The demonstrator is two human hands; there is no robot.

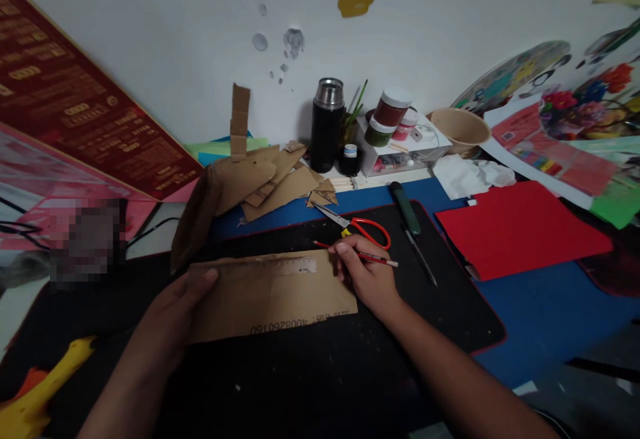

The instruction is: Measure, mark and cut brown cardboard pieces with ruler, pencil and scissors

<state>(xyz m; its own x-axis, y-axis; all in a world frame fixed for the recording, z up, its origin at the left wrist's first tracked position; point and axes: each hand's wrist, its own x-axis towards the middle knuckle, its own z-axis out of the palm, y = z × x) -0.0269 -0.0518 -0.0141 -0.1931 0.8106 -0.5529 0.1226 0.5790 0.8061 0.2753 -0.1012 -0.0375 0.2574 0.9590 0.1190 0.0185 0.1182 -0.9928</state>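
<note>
A strip of brown cardboard (280,299) with printed digits lies on the black mat, under a clear ruler (295,267) near its upper edge. My left hand (183,299) grips the cardboard's left end, thumb on top and the other fingers out of sight. A red pencil (370,257) is pinched in my right hand (367,275), above the cardboard's right end; its tip points left. Just beyond that hand lie scissors (370,229) with orange-red handles. To the right a green-handled cutter (406,209) rests on the mat.
Cardboard scraps (280,179), a black thermos (327,132) and paint jars (393,109) stand along the wall. A red sheet (525,229) lies to the right on the blue tabletop (520,319). A yellow object (45,389) is at lower left.
</note>
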